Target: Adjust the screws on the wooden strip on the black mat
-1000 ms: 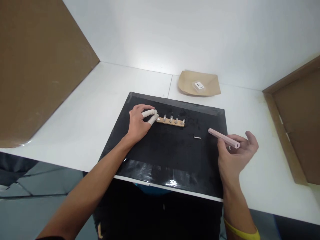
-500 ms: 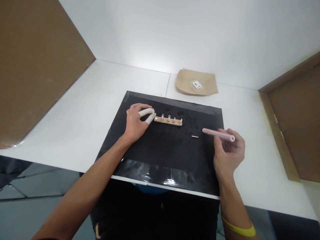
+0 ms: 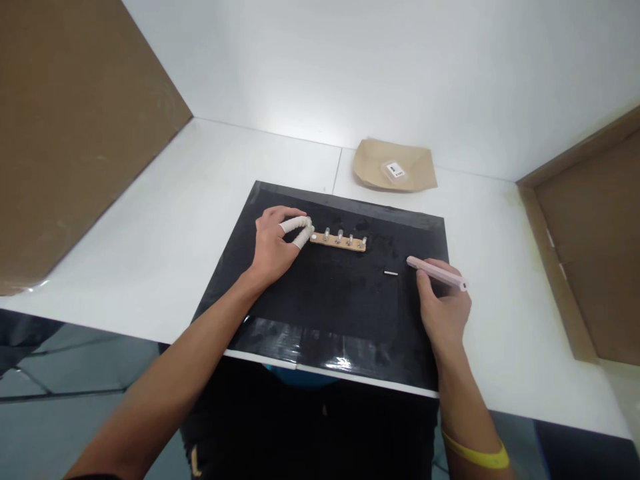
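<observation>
right hand [image 3: 443,310] now dropped lower, fingers curled tight round pink tool [image 3: 436,273], tip near small pin [image 3: 391,273] on black mat [image 3: 325,300]. left hand [image 3: 275,243] unmoved, 2 taped fingers pinching end of wooden strip [image 3: 339,242], 4 pegs.

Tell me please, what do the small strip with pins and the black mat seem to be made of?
The strip looks like light wood or fibreboard: tan and matte. Its upright pins glint, so probably metal or clear plastic. The black mat appears smooth and slightly glossy, with tape-like shiny bands along its near edge, perhaps plastic or rubber sheet.
</observation>
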`<action>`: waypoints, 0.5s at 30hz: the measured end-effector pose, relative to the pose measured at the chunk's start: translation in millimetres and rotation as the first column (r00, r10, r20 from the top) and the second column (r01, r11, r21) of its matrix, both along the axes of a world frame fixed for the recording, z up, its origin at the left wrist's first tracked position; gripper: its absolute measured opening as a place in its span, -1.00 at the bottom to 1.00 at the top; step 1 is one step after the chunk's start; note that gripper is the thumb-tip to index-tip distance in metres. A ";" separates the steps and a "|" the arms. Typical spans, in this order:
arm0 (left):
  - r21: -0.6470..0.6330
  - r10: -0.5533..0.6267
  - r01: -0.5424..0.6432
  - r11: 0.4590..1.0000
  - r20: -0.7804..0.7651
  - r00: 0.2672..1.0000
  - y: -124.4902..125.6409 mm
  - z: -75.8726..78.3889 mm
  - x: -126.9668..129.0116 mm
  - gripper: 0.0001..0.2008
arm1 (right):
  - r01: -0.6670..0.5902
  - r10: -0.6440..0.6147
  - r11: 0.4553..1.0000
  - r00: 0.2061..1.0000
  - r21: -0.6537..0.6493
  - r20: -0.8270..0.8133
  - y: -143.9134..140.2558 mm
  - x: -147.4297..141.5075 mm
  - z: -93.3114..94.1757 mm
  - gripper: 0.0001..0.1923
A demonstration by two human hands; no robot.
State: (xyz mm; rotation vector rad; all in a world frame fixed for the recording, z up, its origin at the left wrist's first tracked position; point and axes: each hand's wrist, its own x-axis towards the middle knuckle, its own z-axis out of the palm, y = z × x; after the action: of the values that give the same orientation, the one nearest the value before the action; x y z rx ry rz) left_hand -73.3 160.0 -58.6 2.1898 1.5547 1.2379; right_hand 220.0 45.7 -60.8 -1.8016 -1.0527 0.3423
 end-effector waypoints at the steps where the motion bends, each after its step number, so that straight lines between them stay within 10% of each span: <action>1: -0.004 -0.001 0.001 1.000 0.001 1.000 0.0 -0.1 0.0 -0.94 | -0.007 0.007 1.000 1.000 0.009 0.005 0.0 0.3 0.3 -0.65; 8: 0.008 0.021 -0.021 1.000 0.008 1.000 -1.3 3.7 0.8 -0.94 | -0.090 0.033 0.992 0.852 0.084 0.522 2.6 9.6 -6.5 -0.78; 15: 0.008 0.069 -0.069 0.998 0.027 0.997 -2.5 4.5 0.6 -0.94 | -0.113 0.052 0.991 0.815 0.070 0.577 3.9 17.9 -15.5 -0.75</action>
State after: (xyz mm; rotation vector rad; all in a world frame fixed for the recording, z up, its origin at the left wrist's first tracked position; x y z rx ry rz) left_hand -72.6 157.5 -54.1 2.1332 1.6306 1.2909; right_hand 237.9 49.6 -76.3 -1.8102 -1.5400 -0.2310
